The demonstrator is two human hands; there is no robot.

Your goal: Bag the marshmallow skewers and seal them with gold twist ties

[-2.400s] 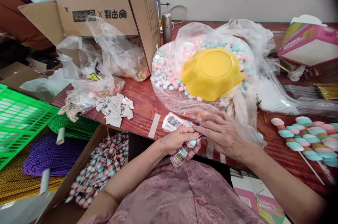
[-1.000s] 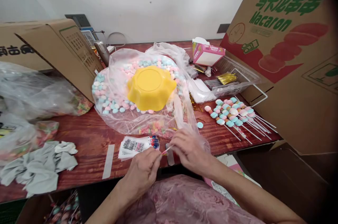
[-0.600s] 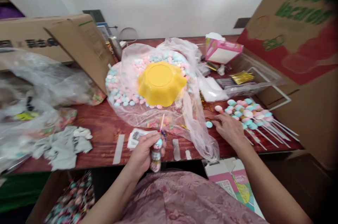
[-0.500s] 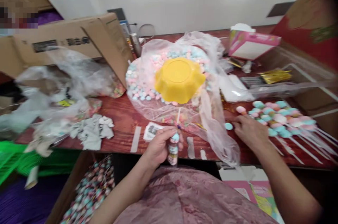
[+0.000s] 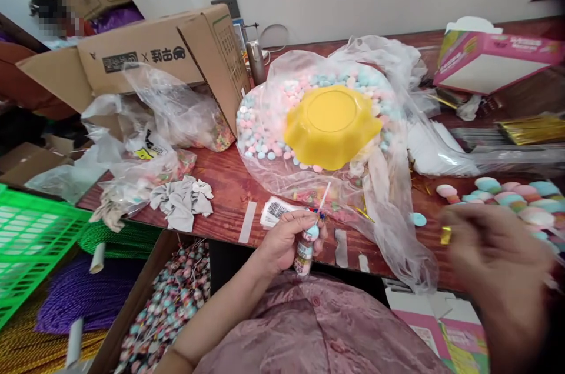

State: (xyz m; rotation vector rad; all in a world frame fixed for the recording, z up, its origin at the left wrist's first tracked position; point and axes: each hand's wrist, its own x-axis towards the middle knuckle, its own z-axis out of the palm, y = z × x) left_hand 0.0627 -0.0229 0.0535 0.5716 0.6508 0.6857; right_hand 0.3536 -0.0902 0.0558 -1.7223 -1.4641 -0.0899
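My left hand (image 5: 286, 240) is closed around a marshmallow lollipop (image 5: 303, 257) in a clear printed wrapper. The lollipop points downward, and its white stick (image 5: 325, 196) rises above my fingers. To the right, my right hand (image 5: 494, 262) is blurred by motion, its fingers pinched together with a short gold twist tie (image 5: 446, 235) showing at the tips. A pale blue marshmallow (image 5: 418, 219) lies on the table left of that hand. Beyond it, partly hidden by the hand, is a pile of marshmallow lollipops (image 5: 525, 194).
A yellow scalloped bowl (image 5: 333, 127) rests upside down on a plastic bag (image 5: 265, 144) of pink and blue marshmallows. Cardboard box (image 5: 145, 68), crumpled grey gloves (image 5: 183, 200) and labels (image 5: 273, 211) are at left. Below the table edge, a carton holds finished-looking lollipops (image 5: 170, 309). Gold ties (image 5: 534, 130) lie right.
The view has turned left, so the scene shifts right. My right hand has risen from the tabletop with the gold twist tie in its fingers. My left hand still grips the lollipop.
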